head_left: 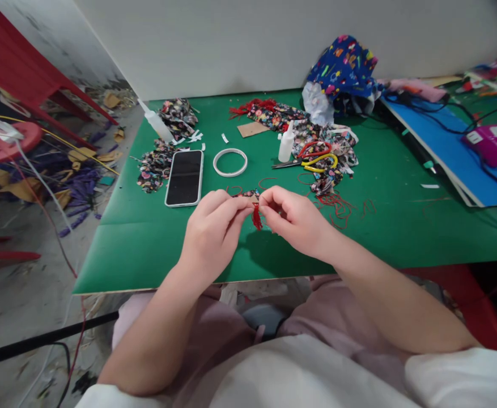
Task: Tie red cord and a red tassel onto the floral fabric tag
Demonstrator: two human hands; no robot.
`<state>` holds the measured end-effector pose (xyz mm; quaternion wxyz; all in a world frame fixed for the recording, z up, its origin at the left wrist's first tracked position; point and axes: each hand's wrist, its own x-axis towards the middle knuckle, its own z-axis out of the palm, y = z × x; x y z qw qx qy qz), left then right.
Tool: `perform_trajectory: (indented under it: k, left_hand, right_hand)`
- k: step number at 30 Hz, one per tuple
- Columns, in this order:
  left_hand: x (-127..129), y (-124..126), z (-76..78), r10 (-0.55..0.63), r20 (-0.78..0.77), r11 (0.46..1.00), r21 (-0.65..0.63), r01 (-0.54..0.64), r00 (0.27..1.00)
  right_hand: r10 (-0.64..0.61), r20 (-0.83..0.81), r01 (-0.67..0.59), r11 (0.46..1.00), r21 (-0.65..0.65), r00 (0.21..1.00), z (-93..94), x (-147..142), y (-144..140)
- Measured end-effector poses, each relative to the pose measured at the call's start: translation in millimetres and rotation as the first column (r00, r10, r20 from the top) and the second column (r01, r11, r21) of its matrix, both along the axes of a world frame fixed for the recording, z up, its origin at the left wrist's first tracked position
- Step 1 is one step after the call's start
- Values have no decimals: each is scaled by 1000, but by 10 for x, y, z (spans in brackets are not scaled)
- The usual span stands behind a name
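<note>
Over the front part of the table, my left hand and my right hand meet with fingertips almost touching. Both are closed in a pinch at the top of a small red tassel, whose threads hang down between them. Dark floral fabric shows just behind my fingertips, partly hidden by them. The exact grip of my right fingertips is too small to make out. Thin red cords lie loose to the right of my right hand.
Beyond my hands lie a phone, a tape roll, scissors and a white squeeze bottle. Another bottle leans at the left edge beside floral fabric pieces. A blue folder and cables are right.
</note>
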<state>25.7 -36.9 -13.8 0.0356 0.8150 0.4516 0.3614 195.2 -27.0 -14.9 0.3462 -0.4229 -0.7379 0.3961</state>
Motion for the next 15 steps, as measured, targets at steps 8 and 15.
perform_trajectory:
  k: [8, 15]
  left_hand:
    - [27, 27, 33, 89, 96, 988, -132, -76, 991]
    - [69, 38, -5, 114, 136, 979, -183, -88, 984]
  right_hand:
    - [-24, -221, -28, 972, -232, 975, 7, 36, 52]
    - [-116, -197, 77, 978, -196, 974, -6, 21, 48]
